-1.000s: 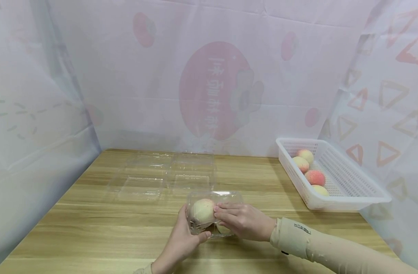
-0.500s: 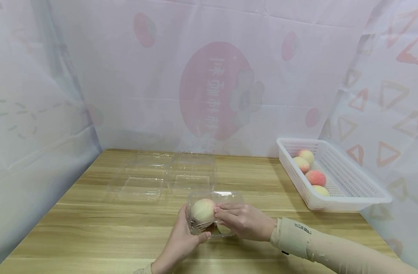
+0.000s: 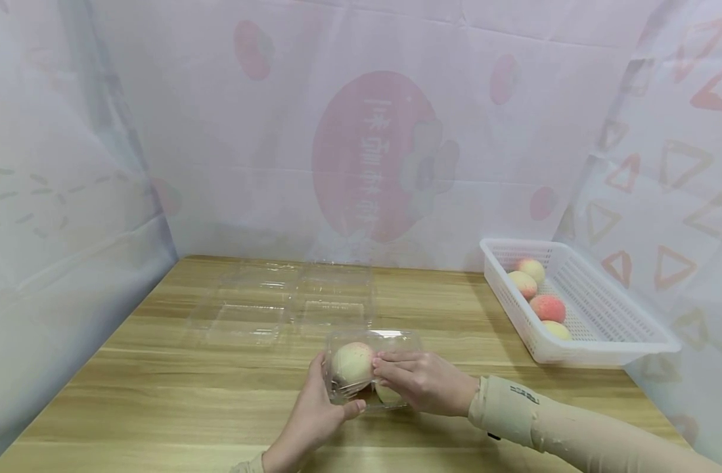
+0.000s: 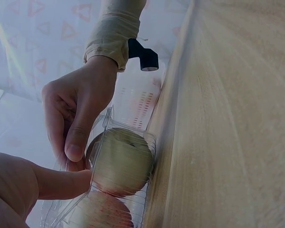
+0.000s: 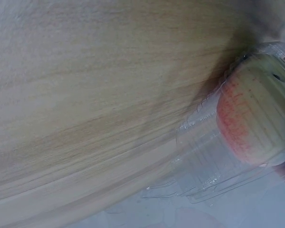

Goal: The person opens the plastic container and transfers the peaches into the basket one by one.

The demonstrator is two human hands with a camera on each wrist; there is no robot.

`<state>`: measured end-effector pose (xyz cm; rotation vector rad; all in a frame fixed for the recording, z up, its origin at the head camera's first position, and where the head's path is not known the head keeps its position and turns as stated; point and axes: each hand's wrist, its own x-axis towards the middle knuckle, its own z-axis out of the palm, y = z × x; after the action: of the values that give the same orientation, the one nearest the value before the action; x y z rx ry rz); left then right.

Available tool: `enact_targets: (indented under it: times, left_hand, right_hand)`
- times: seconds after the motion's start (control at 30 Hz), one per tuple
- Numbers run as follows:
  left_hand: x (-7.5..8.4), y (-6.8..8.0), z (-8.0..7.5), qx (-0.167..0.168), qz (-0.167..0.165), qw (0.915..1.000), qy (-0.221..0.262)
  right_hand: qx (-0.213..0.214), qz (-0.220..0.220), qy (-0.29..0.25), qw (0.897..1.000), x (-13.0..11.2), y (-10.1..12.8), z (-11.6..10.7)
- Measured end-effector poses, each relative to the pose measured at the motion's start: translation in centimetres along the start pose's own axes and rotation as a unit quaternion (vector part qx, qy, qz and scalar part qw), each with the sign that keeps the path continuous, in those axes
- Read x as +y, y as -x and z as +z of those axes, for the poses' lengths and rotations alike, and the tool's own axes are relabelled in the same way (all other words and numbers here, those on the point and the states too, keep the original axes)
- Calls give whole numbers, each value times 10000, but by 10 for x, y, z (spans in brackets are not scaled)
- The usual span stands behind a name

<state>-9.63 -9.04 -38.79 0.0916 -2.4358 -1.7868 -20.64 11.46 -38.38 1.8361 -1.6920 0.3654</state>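
Note:
A clear plastic box (image 3: 396, 336) with peaches inside stands at the table's front middle. My left hand (image 3: 316, 414) holds its left end, the thumb against the front side and the fingers mostly hidden behind. From the right, my right hand (image 3: 428, 384) reaches over the box and grips its upper part with bent fingers. A pale yellow peach (image 3: 351, 364) shows beside the right fingertips. Through the ribbed wall, the left wrist view shows one peach (image 4: 121, 161) and a redder peach (image 4: 102, 211). In the right wrist view a red-flecked peach (image 5: 256, 109) sits behind the plastic.
A white perforated basket (image 3: 597, 341) with several peaches (image 3: 548, 307) along its left side stands at the table's right edge. Farther back on the left, see-through plastic boxes (image 3: 248, 322) lie open on the wooden table (image 3: 159, 394). Printed cloth (image 3: 248, 131) hangs around the table.

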Motion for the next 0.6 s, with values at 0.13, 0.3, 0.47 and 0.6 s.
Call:
enact_targets:
  times: [0.13, 0.3, 0.47, 0.6]
  left_hand:
    - [1, 0, 0, -3, -52, 10000, 56]
    - [1, 0, 1, -82, -22, 9998, 168]
    - [1, 1, 1, -83, -92, 9997, 187]
    - [1, 1, 1, -49, -79, 9998, 148]
  right_hand:
    - [27, 5, -27, 10000, 0, -1, -1]
    - [252, 263, -675, 9971, 4, -5, -6]
    - [249, 355, -1047, 9936, 9, -8, -11]
    - [132, 300, -948, 9950, 8, -9, -13]
